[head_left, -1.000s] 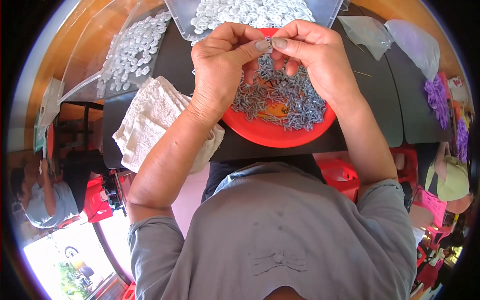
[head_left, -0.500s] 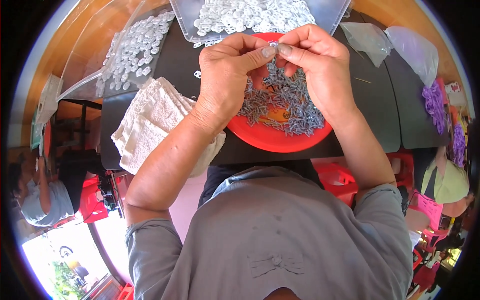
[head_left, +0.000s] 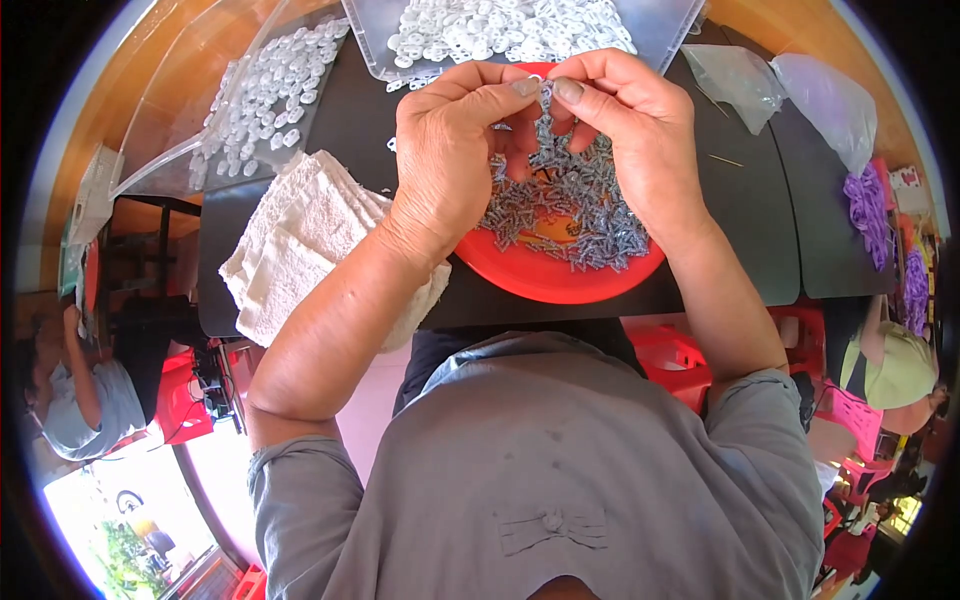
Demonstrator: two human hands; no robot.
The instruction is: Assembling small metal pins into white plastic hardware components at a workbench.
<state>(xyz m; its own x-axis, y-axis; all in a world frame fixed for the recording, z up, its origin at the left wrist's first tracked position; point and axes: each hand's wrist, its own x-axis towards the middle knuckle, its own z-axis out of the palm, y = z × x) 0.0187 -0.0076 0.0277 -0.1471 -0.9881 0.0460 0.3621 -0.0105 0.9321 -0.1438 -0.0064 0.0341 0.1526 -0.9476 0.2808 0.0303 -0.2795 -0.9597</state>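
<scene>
From my remote seat I see the left hand [head_left: 450, 140] raised above the bowl's far part, wrist bent inward, thumb and forefinger pinching a small white piece [head_left: 536, 77], mostly hidden; the right hand [head_left: 650, 130] mirrors it just beside, thumb tip against forefinger, though I cannot tell whether anything sits between them; the other fingers of both curl loosely underneath, and both forearms angle in from the lower sides, elbows bent; below lies the red bowl [head_left: 560, 285], heaped with slim grey-blue pieces [head_left: 600, 235], its near rim close to the front edge of the dark counter [head_left: 740, 210]; left of it, a folded cream towel [head_left: 300, 250] lies under the left forearm, narrowing my room there; beyond the fingertips, a clear bin [head_left: 370, 45] of white pieces limits reach; rightward, bare counter opens between bowl and plastic bags [head_left: 740, 85].
</scene>
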